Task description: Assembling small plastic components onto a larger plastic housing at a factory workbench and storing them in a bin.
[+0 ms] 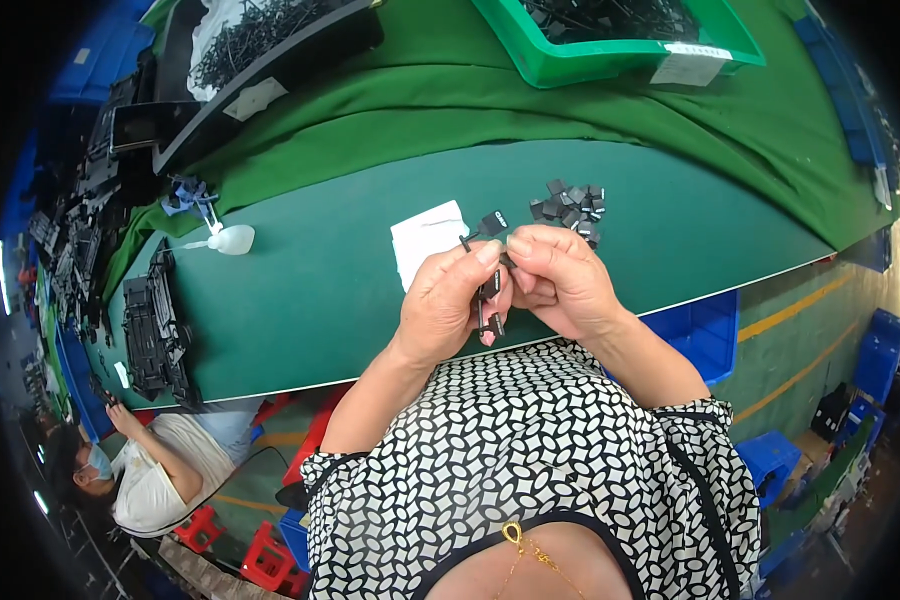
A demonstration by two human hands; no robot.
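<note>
A thin black plastic strip carrying a few square caps (493, 223) with pale markings is between my hands, close in front of my body. My left hand (442, 305) is closed around the strip, thumb on top, and some caps stick out past its fingers. My right hand (570, 285) pinches a small dark part of the same piece right beside the left thumb; its fingertips hide most of that part. Just beyond my right hand lies a loose pile of small black square caps (570, 207). Past the left hand is a white sheet of paper (425, 240), flat on the table.
Far right on the green table (320, 270) stands a green bin (630, 65) of black parts. A black tray (270, 85) of dark pieces is far left. Nearer left are a white bottle (232, 239) and stacked black frames (155, 335). A masked person (165, 465) sits at the left.
</note>
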